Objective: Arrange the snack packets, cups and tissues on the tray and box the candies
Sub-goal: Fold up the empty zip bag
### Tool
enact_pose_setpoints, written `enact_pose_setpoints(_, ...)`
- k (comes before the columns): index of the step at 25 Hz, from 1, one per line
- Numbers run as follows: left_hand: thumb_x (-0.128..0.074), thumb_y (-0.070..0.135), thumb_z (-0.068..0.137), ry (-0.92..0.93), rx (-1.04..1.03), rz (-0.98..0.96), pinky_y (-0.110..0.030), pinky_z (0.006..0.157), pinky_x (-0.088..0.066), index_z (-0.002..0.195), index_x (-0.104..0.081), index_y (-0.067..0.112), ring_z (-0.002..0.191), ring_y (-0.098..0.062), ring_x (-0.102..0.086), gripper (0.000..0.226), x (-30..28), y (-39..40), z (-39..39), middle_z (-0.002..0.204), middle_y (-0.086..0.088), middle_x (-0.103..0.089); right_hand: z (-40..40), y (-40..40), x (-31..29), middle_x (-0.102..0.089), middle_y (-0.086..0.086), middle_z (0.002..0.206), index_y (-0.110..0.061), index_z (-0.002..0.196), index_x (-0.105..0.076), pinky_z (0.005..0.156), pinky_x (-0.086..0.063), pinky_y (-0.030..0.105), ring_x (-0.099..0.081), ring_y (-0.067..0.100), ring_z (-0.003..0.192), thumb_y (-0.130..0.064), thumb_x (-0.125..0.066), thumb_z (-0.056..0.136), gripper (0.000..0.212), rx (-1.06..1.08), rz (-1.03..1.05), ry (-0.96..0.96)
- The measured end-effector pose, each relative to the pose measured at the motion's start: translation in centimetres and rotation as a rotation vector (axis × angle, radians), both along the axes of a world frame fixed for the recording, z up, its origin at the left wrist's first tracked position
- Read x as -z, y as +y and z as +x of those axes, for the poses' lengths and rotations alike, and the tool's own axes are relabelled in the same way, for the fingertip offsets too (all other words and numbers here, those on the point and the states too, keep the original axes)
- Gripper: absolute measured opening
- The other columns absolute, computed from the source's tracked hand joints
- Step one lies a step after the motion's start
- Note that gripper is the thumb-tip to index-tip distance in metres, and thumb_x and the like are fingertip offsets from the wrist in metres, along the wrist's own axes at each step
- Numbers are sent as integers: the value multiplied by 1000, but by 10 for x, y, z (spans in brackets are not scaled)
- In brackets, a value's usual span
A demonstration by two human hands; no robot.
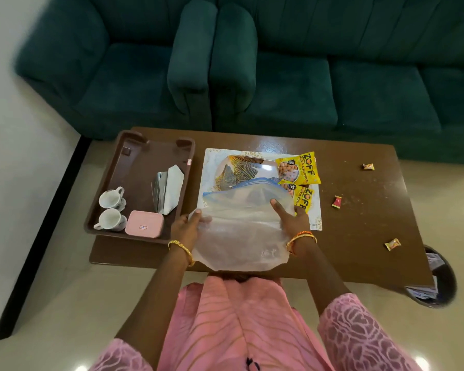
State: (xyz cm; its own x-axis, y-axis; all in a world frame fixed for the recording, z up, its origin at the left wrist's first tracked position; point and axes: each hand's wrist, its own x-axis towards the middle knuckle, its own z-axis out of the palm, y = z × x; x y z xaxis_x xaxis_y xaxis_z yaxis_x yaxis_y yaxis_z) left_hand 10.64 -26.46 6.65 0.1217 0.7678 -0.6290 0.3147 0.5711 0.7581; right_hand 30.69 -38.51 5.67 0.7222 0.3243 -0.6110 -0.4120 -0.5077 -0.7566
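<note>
A clear zip bag with a blue seal (241, 226) lies across the near part of a white patterned tray (252, 167). My left hand (185, 227) grips the bag's left edge and my right hand (289, 218) presses on its right side. Two yellow snack packets (298, 168) (303, 196) rest on the tray's right edge. A brown tray (134, 162) at the left holds two white cups (112, 197) (110, 220), a pink box (144, 224) and folded tissues (169, 188). Three wrapped candies (368, 166) (336, 202) (392, 244) lie loose on the table's right side.
The brown wooden table (359, 236) stands before green sofas (279, 62). A dark round bin (437, 279) with papers sits on the floor under the table's near right corner. The brown tray overhangs the table's left edge.
</note>
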Motion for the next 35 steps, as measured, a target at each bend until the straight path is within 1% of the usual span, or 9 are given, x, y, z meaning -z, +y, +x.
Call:
enact_pose_setpoints(4,-60,2,85,-88,159,111,-32,89,-44,134,-42,15,113,-22,-47,54,-3,6,-16,138,-9,-45,3,-13,-8,-62,1,95,-25,132,-42,48,-51,13,-66,5,68,-19,-75,77,64,-127,177,30)
enact_pose_setpoints(8,-70,-4,73,28,548,136,-27,87,-44,136,-43,23,109,-18,-46,74,-1,12,-34,131,-6,-49,-2,-21,-3,-47,11,133,-20,136,-41,99,-47,37,-50,23,119,-23,-86,61,88,-733,-97,-175)
enact_pose_setpoints(10,-78,3,67,239,599,235,-29,88,-45,132,-48,19,102,-20,-50,73,3,8,-36,123,-9,-56,-9,-19,6,-48,15,129,-12,133,-46,102,-42,37,-48,29,120,-23,-85,63,81,-845,-259,-351)
enact_pose_setpoints(14,-78,19,67,585,669,561,-43,85,-50,101,-68,13,103,-35,-54,36,5,6,-38,109,-17,-60,-10,-16,6,-63,13,87,-8,75,-66,69,-44,31,-55,26,83,-16,-82,64,22,-634,-222,-497)
enact_pose_setpoints(18,-80,43,57,695,1011,363,-45,100,-41,93,-60,24,127,-30,-38,46,-2,4,-37,145,-9,-29,-7,-11,-10,-65,21,85,-19,53,-52,72,-47,38,-55,24,81,2,-72,67,32,-442,35,-235)
enact_pose_setpoints(23,-83,56,47,331,1013,298,-36,96,-45,134,-29,31,114,-23,-52,106,-24,8,-1,127,1,-52,-4,18,-40,-55,9,69,-15,69,-57,58,-45,30,-53,25,73,-6,-68,71,15,-698,69,-308)
enact_pose_setpoints(29,-68,15,81,-72,746,26,-23,67,-52,89,-66,22,94,-24,-65,11,-25,8,10,88,2,-69,-6,34,-65,-52,7,128,-14,128,-42,99,-45,41,-49,24,117,-25,-81,69,71,-520,88,-519)
enact_pose_setpoints(32,-61,9,86,-212,476,-115,-16,56,-54,94,-68,12,75,-10,-67,11,-22,2,5,71,10,-74,-21,18,-55,-29,3,149,-20,146,-12,108,-33,37,-32,21,135,-38,-85,60,114,-325,67,-239)
enact_pose_setpoints(35,-59,13,85,-382,366,-430,-32,76,-55,107,-65,4,90,-21,-66,24,-20,-2,0,89,-4,-74,-51,0,-33,-47,6,135,-13,146,-15,96,-48,42,-52,24,117,-28,-82,67,105,-308,134,259)
